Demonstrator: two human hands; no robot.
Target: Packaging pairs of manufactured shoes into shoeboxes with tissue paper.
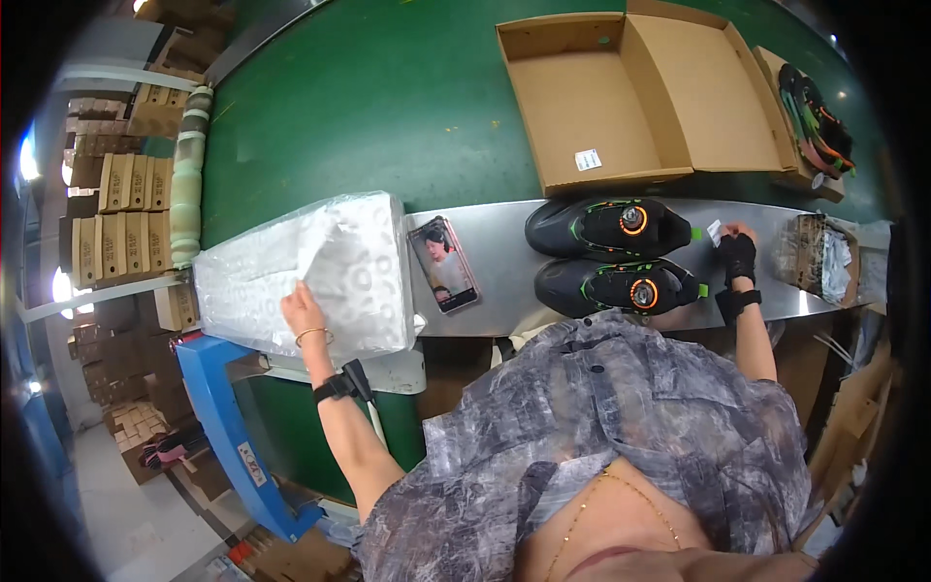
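Note:
On the left lies a stack of thin white wrapping paper (359, 281) with a faint grey pattern. My left hand (303, 312) is closed in a pinch on the edge of its top sheet, which is partly raised in a fold. My right hand (739, 256), in a black fingerless glove, pinches a small white packet (716, 233) near the heels of two shoes. These black sneakers, the far one (611, 229) and the near one (621, 288), lie side by side, toes left, with green trim and orange-ringed dials.
Behind the shoes, an open cardboard shoe box (592, 107) holds a small white packet (588, 159). More sneakers (817, 121) sit at far right. A small carton (822, 258) with white packets stands right of my glove. A phone (444, 264) lies between paper and shoes.

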